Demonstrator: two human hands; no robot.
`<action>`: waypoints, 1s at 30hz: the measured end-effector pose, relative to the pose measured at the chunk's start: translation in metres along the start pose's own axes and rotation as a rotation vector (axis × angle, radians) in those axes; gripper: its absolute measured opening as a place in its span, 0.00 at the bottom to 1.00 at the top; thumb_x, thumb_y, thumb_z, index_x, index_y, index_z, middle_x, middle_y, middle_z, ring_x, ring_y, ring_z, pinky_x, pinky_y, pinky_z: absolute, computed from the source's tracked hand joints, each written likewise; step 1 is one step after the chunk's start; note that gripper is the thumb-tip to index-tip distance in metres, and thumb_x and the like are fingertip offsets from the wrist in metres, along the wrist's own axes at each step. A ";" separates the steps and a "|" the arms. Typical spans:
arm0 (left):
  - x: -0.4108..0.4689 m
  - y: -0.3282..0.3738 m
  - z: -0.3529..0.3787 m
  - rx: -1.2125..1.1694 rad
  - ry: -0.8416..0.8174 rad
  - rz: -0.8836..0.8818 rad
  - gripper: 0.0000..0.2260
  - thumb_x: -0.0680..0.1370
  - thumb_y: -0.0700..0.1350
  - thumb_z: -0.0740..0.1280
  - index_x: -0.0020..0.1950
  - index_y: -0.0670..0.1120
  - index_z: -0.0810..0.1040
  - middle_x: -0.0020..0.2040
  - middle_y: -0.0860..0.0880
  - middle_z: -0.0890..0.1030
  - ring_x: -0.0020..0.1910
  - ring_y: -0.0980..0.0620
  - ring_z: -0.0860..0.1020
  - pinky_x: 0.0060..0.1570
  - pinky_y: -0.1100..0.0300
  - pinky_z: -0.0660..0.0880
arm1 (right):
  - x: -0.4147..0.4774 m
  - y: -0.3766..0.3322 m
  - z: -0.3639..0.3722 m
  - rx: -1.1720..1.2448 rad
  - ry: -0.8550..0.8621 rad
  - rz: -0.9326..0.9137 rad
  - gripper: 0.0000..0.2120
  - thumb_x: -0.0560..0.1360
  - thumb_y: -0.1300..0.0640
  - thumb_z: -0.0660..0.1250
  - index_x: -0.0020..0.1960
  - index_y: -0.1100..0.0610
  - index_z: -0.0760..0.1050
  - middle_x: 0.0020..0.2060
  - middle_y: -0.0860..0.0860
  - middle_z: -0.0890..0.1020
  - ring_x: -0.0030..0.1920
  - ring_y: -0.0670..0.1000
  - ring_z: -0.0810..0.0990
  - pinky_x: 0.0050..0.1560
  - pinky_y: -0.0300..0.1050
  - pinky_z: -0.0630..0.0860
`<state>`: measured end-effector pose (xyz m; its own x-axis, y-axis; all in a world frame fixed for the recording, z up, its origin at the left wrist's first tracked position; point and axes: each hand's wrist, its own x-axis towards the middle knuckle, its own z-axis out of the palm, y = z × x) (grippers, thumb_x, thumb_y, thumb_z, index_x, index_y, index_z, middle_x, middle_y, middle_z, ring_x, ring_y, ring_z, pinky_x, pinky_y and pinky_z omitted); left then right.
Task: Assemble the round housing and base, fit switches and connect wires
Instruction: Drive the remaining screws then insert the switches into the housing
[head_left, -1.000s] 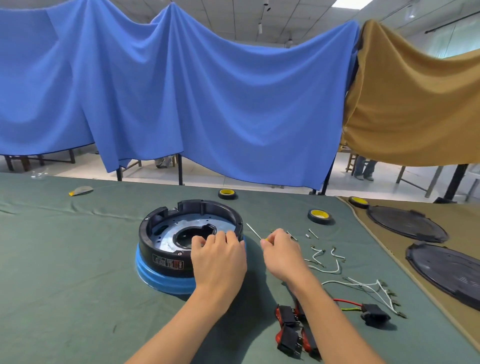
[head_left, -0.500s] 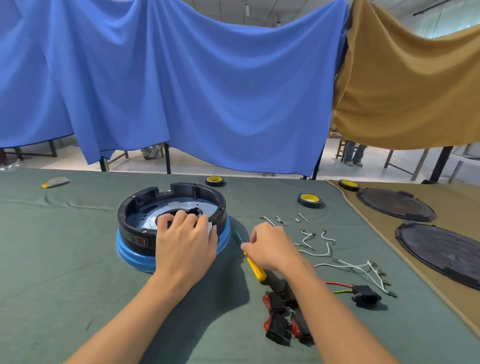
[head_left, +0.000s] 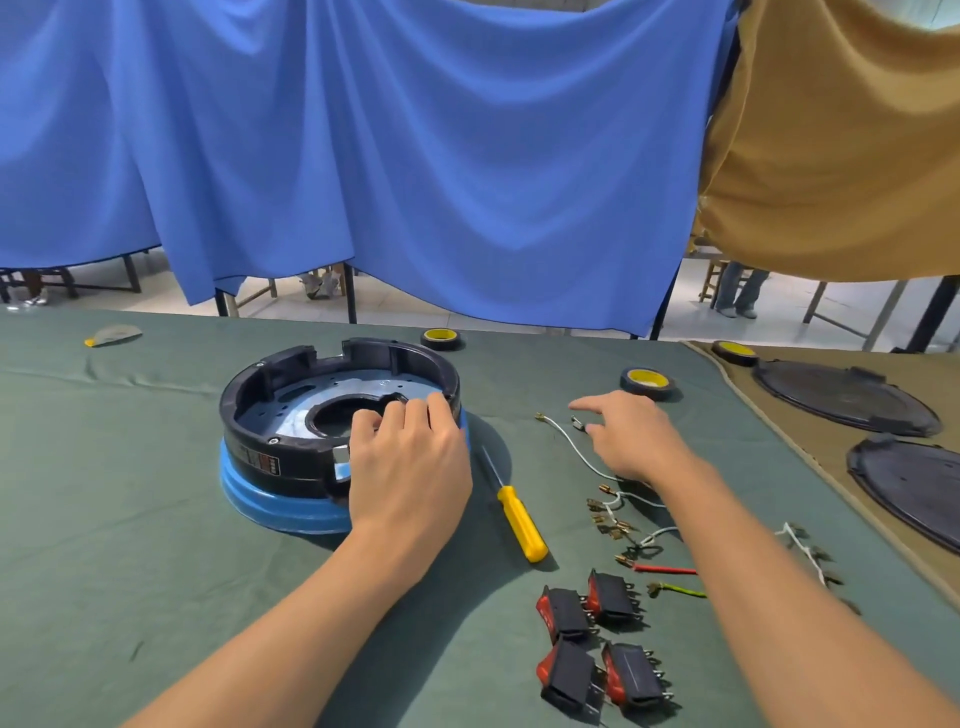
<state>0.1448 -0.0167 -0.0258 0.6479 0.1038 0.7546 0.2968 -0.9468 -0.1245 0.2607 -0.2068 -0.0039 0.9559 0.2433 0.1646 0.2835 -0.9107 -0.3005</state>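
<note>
Yellow-handled screwdriver (head_left: 521, 524) lies loose on the green cloth (head_left: 130, 519) now, between the housing and the wires. Half a second ago I had it in my right hand (head_left: 631, 441). That hand holds nothing now: its fingers are stretched out flat over the far end of a white wire (head_left: 566, 441), with the thumb just beside a small metal part (head_left: 577, 423) that I cannot identify. I cannot tell whether it touches either one.

My left hand (head_left: 410, 462) has kept its place, fingers curled over the near right rim of the round black housing (head_left: 249, 384) and gripping it. The housing sits on the blue base (head_left: 260, 499) at the left of the cloth.

My reading is that the tool is put aside so I can pick up a fastener or a wire end while the housing is held steady on the base. The four red rocker switches (head_left: 566, 613) lie unfitted close to me, beside the right forearm, so the switch and wiring work is still ahead.
</note>
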 end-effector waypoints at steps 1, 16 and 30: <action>0.000 0.000 -0.001 0.000 0.007 0.004 0.07 0.74 0.45 0.71 0.41 0.44 0.75 0.33 0.47 0.75 0.33 0.44 0.74 0.40 0.52 0.66 | 0.001 0.000 0.003 -0.018 0.006 -0.004 0.19 0.80 0.58 0.60 0.68 0.42 0.72 0.68 0.52 0.74 0.66 0.58 0.71 0.59 0.55 0.74; -0.008 -0.005 -0.006 -0.058 0.040 0.054 0.05 0.74 0.45 0.71 0.43 0.45 0.77 0.34 0.49 0.77 0.35 0.45 0.75 0.40 0.52 0.67 | -0.005 -0.005 0.012 -0.113 0.151 0.128 0.10 0.76 0.60 0.67 0.55 0.54 0.82 0.54 0.54 0.81 0.56 0.57 0.76 0.55 0.55 0.77; -0.009 -0.004 -0.007 -0.110 0.021 0.041 0.04 0.73 0.44 0.69 0.44 0.45 0.76 0.35 0.48 0.77 0.35 0.46 0.74 0.41 0.52 0.66 | -0.012 -0.015 0.007 0.017 0.070 0.057 0.10 0.76 0.65 0.65 0.52 0.54 0.80 0.53 0.57 0.81 0.51 0.56 0.79 0.53 0.54 0.79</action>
<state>0.1328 -0.0158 -0.0271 0.6425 0.0592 0.7640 0.1909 -0.9779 -0.0847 0.2455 -0.1942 -0.0078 0.9629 0.1668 0.2120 0.2308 -0.9164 -0.3270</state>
